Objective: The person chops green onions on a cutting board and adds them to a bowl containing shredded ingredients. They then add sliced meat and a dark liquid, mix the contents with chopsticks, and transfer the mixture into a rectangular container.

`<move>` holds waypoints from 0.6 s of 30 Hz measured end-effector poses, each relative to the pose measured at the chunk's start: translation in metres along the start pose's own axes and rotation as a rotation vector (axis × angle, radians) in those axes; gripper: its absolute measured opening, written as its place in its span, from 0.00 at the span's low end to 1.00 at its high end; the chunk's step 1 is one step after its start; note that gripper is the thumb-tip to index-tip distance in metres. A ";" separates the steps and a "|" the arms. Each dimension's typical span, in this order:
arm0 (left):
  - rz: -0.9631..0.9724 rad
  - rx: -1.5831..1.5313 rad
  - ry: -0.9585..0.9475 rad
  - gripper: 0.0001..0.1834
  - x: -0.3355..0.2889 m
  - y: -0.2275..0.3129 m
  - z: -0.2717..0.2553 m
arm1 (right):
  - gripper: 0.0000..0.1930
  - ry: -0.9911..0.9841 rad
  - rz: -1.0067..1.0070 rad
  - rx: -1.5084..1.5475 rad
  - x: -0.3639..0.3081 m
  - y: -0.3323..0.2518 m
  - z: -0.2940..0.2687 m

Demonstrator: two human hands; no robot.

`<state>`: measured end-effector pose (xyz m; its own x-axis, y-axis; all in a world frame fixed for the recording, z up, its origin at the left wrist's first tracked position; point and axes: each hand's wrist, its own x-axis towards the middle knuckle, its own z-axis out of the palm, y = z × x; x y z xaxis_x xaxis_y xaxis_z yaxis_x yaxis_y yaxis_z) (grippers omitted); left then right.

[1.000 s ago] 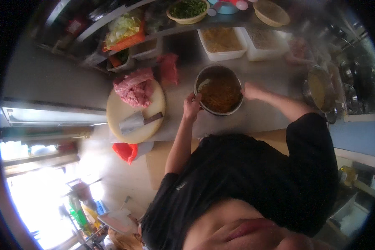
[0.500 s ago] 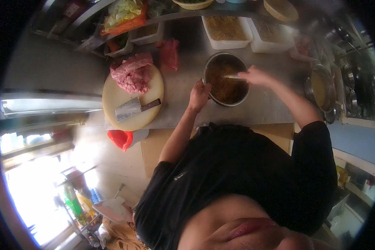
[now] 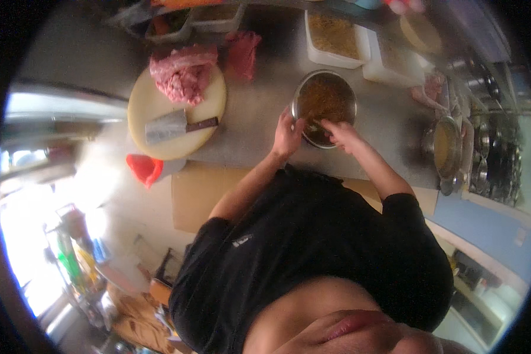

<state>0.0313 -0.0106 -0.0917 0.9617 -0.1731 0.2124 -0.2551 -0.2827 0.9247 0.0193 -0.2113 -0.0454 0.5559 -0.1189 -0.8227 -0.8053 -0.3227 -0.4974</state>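
Note:
A round metal bowl (image 3: 354, 106) stands on the steel counter, holding a reddish-brown mixture (image 3: 327, 95). My left hand (image 3: 288, 134) grips the bowl's near left rim, thumb toward the inside. Over the near side of the bowl, my right hand (image 3: 344, 135) is closed around a stirring utensil, only a pale bit of which shows; its lower end is hidden in the mixture. Left of the bowl, a cleaver (image 3: 170, 127) with a dark handle lies flat on a round cream cutting board (image 3: 136, 109). A heap of raw pink meat (image 3: 183, 76) rests on the board's far part.
A red cloth-like piece (image 3: 242, 54) lies beyond the board. White tubs (image 3: 336, 61) of shredded food stand at the back. To the right is a metal pot (image 3: 445, 144) with pale contents. A red bag (image 3: 144, 170) hangs below the counter's front edge at left.
My right hand has swept from the bowl's right side to its near side, bringing the utensil along. My left hand keeps its hold on the rim. The whole view has shifted somewhat.

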 end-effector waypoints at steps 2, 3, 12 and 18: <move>-0.212 -0.045 -0.087 0.19 0.004 0.004 -0.007 | 0.26 -0.026 -0.091 0.035 -0.010 0.003 -0.016; -0.211 -0.028 -0.104 0.20 0.008 0.006 -0.012 | 0.26 -0.083 -0.179 0.075 -0.014 0.004 -0.026; -0.541 -0.421 -0.266 0.18 0.012 0.014 -0.021 | 0.26 0.492 -0.466 -0.851 -0.004 -0.037 -0.023; -0.698 -0.711 -0.145 0.20 0.005 -0.012 -0.022 | 0.21 0.268 -0.631 -1.269 -0.046 -0.037 -0.009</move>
<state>0.0412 0.0130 -0.0946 0.8398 -0.3102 -0.4456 0.5252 0.2561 0.8115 0.0250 -0.2027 0.0134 0.8792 0.2329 -0.4156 0.2294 -0.9715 -0.0591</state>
